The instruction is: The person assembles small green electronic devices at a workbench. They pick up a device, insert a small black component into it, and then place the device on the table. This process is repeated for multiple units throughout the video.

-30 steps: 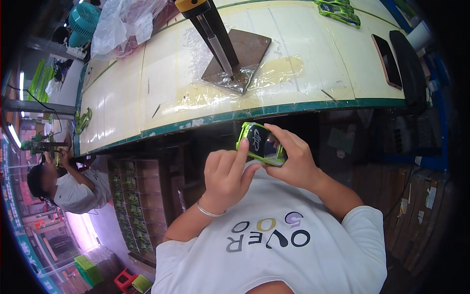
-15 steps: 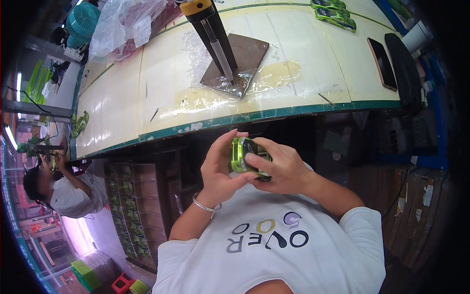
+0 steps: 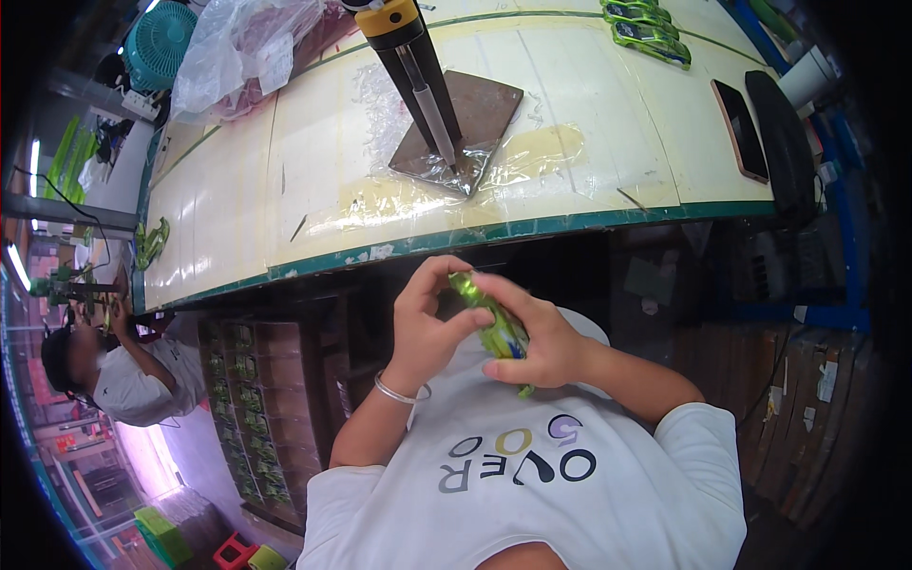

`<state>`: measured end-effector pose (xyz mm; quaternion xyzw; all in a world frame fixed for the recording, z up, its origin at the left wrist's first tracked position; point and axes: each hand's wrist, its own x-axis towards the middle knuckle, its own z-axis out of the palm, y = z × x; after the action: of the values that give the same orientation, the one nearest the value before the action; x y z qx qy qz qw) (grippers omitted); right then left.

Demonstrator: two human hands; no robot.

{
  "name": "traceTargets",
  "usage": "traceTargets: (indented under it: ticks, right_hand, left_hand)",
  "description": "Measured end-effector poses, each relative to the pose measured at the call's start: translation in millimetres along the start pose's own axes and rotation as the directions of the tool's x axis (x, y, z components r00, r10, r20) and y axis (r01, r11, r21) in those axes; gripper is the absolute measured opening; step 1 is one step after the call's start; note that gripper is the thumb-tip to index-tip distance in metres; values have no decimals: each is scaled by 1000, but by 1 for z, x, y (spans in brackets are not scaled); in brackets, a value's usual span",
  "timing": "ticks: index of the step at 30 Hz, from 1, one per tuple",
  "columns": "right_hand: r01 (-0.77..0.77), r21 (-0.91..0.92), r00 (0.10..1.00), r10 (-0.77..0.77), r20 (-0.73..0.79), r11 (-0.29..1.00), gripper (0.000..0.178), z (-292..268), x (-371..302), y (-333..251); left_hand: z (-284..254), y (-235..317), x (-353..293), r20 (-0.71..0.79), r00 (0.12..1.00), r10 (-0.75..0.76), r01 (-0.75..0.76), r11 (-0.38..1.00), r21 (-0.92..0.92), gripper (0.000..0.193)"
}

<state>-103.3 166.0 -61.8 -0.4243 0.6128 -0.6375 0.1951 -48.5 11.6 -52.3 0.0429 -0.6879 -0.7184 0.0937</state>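
Observation:
A bright green toy car body (image 3: 501, 332) is held up in front of my shirt, just short of the table's near edge. My left hand (image 3: 429, 323) grips its upper end between thumb and curled fingers. On its other side my right hand (image 3: 541, 332) holds it, thumb low and fingers over the top. The car is turned with a narrow green side showing; part of it is hidden by my fingers. Beyond my hands, a black and yellow electric screwdriver (image 3: 418, 85) hangs or stands over a brown square plate (image 3: 489, 100) covered in clear film.
Several green car bodies (image 3: 651, 43) lie at the far right of the table (image 3: 332, 190), near a phone (image 3: 739, 128). Another green piece (image 3: 152, 242) sits at its left end. A plastic bag (image 3: 237, 62) and fan (image 3: 161, 46) are far left. A partitioned box (image 3: 275, 380) of green parts stands lower left; a co-worker (image 3: 142, 375) sits beyond.
The toy car body has been turned in my hands, from its dark and green face to a narrow green side. My right fingers have shifted around it.

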Motion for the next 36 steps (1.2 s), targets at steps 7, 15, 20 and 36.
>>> traceTargets:
  ticks: [7,15,20,36]
  right_hand:
    - [-119,981,944,324,64,152,61,-10,35,-2]
    - [51,998,962,265,-60,43,51,-11,59,-11]
    - [67,996,964,256,-78,52,53,-11,63,-23]
    - [49,993,942,325,-83,110,49,-12,66,-32]
  left_hand:
    - [13,6,21,188,967,-171,246,817,-522,113]
    - [11,23,47,140,985,-102,155,880,-449,109]
    - [10,31,51,134,985,-108,158,876,-456,108]
    - [10,33,54,161,983,-91,155,880,-448,103]
